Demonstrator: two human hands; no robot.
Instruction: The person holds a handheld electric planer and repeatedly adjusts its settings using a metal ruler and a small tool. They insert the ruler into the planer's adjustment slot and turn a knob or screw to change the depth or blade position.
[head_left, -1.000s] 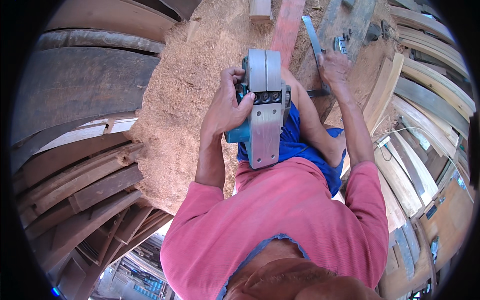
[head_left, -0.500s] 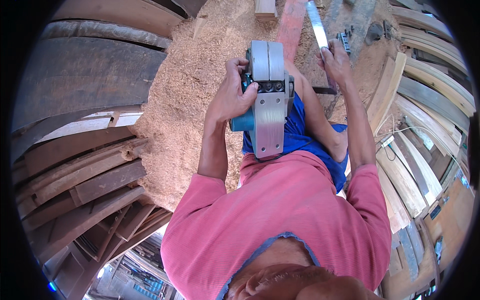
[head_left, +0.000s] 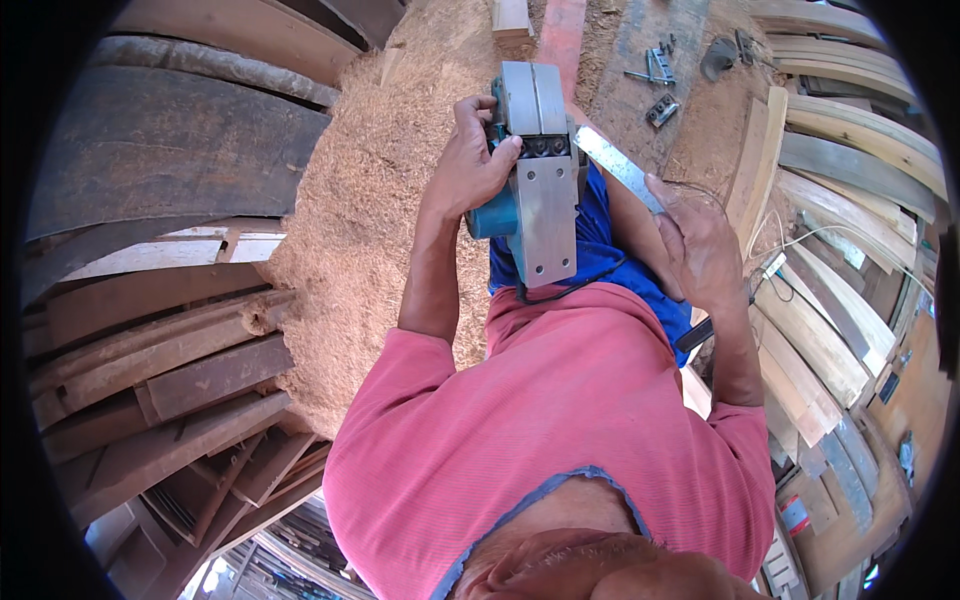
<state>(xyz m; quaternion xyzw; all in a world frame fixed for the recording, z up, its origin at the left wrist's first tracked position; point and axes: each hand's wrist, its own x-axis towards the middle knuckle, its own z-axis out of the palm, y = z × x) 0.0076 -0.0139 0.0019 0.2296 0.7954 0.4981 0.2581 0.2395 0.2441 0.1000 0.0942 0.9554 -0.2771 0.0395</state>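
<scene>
An electric hand planer (head_left: 548, 200) with a teal body rests upside down on my lap, its metal sole facing up. My left hand (head_left: 478, 160) is closed around its left side, the thumb by the cutter-drum opening. My right hand (head_left: 700, 245) grips a try square (head_left: 618, 168). Its shiny metal blade points up and left, with the tip close to the planer's right side near the cutter opening; whether they touch I cannot tell. The square's black stock shows below my right hand, by the wrist.
On a grey plank ahead lie a small metal fitting with a rod (head_left: 655, 67), a small metal block (head_left: 662, 110) and a dark rounded piece (head_left: 718, 58). Wood shavings (head_left: 350, 230) cover the ground. Stacked boards (head_left: 180, 150) stand left, and more timber (head_left: 840, 150) right, with a white cable (head_left: 830, 230).
My right hand has come down and nearer, swinging the try square's blade toward the planer. The small metal block now shows on the plank. My left hand keeps its hold.
</scene>
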